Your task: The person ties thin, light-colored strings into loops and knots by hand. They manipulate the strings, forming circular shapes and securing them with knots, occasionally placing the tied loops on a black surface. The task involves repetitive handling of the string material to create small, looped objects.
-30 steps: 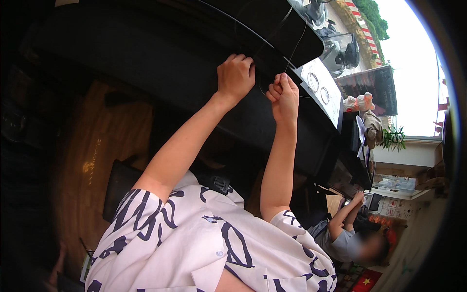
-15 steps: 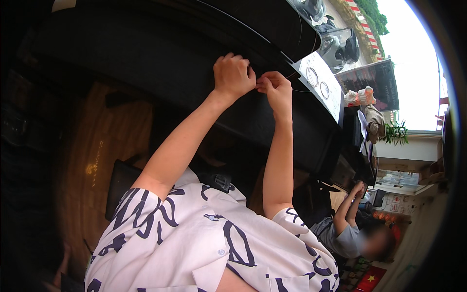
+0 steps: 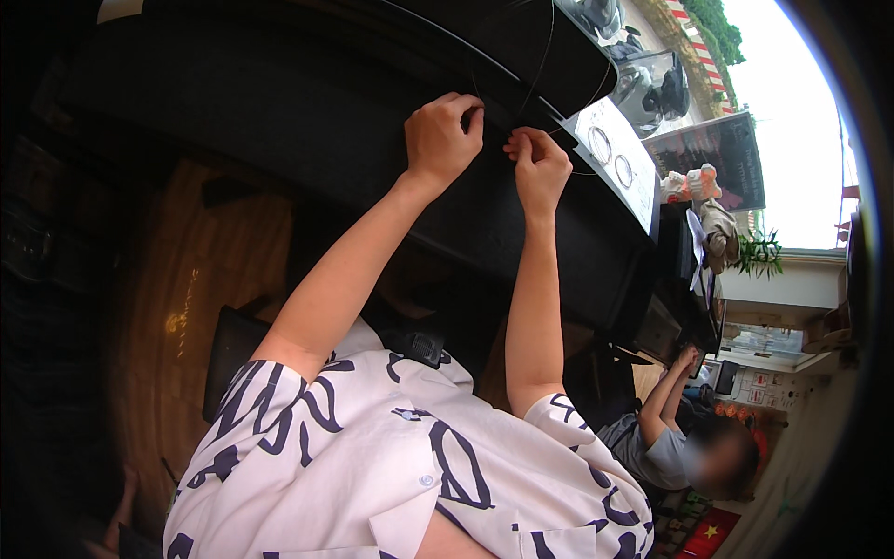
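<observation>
Over the dark desk both my arms reach forward. My left hand (image 3: 440, 142) is closed, thumb against forefinger, at the end of a thin wire (image 3: 541, 73) that loops away over the black surface. To its right, my right hand (image 3: 541, 175) pinches the wire with thumb and fingertips. A gap separates the two hands. The wire is so fine that parts of it vanish against the black. Just beyond my right hand lies a white sheet (image 3: 636, 193) bearing two ring-shaped coils, one coil (image 3: 601, 145) larger than the other coil (image 3: 624, 170).
A black panel (image 3: 466, 33) with a pale edge stands beyond my hands. Past the sheet are small figurines (image 3: 694, 184), a dark sign board (image 3: 722, 158) and a plant (image 3: 760, 252). Another person (image 3: 666, 429) sits at the right. Parked motorbikes (image 3: 652, 93) show outside.
My hands have moved apart from nearly touching, the left slightly up and left, the right slightly right. More of the wire's loops now show above them.
</observation>
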Action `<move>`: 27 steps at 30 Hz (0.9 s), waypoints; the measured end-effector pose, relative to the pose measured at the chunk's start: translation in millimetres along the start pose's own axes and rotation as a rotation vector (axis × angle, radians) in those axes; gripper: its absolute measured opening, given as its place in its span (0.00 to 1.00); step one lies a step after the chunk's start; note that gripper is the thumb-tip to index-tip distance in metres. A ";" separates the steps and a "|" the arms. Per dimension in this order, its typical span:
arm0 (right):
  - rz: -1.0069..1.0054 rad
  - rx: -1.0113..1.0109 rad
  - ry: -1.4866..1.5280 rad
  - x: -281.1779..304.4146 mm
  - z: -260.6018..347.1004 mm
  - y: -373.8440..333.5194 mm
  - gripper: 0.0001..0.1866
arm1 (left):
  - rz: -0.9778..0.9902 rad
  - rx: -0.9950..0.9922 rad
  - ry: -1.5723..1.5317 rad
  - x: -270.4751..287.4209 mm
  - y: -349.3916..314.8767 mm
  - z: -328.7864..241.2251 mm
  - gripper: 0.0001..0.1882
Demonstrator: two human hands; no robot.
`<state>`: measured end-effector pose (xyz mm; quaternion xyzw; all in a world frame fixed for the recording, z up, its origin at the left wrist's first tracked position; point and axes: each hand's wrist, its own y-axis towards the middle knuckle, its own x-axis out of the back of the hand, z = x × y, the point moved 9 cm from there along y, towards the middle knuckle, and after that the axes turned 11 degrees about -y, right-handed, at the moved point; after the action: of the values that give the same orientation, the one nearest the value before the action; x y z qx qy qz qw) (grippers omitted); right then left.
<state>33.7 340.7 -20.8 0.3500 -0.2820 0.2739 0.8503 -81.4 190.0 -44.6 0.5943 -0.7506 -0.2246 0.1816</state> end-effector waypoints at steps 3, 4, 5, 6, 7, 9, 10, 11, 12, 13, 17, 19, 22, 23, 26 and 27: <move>0.014 0.031 0.028 -5.1 1.4 2.1 0.07 | 0.018 0.019 -0.013 0.3 0.9 -1.7 0.04; 0.018 0.041 0.041 -6.8 1.2 3.1 0.07 | 0.017 0.033 -0.015 0.9 1.3 -1.3 0.05; 0.022 0.049 0.053 -7.7 1.7 3.8 0.07 | 0.013 0.013 -0.058 1.5 1.7 -2.8 0.06; 0.027 0.063 0.045 -7.8 3.2 4.3 0.07 | 0.010 -0.007 -0.101 2.1 2.4 -4.0 0.07; 0.033 0.077 0.037 -8.1 6.5 5.1 0.07 | 0.005 -0.027 -0.143 3.1 2.9 -4.3 0.08; 0.043 0.123 0.016 -8.3 14.3 7.9 0.07 | 0.078 -0.058 -0.206 -4.4 0.1 -1.8 0.10; 0.046 0.150 0.002 -7.9 17.5 9.6 0.07 | 0.118 -0.072 -0.239 -6.5 -0.4 -5.6 0.10; 0.050 0.178 -0.013 -7.5 21.3 10.4 0.08 | 0.129 -0.042 -0.234 -7.3 -0.6 -5.4 0.10; 0.067 0.191 -0.007 -8.1 25.1 10.5 0.08 | 0.140 -0.011 -0.228 -8.6 -1.2 -5.6 0.11; 0.084 0.206 0.000 -8.4 30.4 11.2 0.08 | 0.149 0.018 -0.221 -8.5 -0.6 -6.7 0.11; 0.148 0.271 0.002 -12.0 44.0 11.3 0.09 | 0.147 0.017 -0.102 -9.6 -1.3 -3.7 0.08; 0.160 0.286 -0.017 -12.7 43.9 12.4 0.09 | 0.168 0.037 -0.055 -11.5 -2.4 -0.9 0.06; 0.184 0.289 0.006 -14.5 39.5 13.3 0.09 | 0.111 -0.102 0.138 -8.5 -2.7 -9.0 0.06; 0.193 0.286 0.021 -14.9 37.8 13.3 0.09 | 0.113 -0.098 0.143 -9.2 -2.7 -8.6 0.06; 0.238 0.290 0.009 -18.1 37.3 12.3 0.09 | 0.123 -0.104 0.167 -11.8 -3.3 -8.5 0.05; 0.230 0.275 0.015 -17.6 35.7 12.5 0.08 | 0.129 -0.119 0.180 -13.2 -3.2 -8.7 0.04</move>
<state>3.0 316.8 -5.8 0.4261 -0.2736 0.4081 0.7596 -71.1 201.2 -39.3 0.5506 -0.7535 -0.2023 0.2970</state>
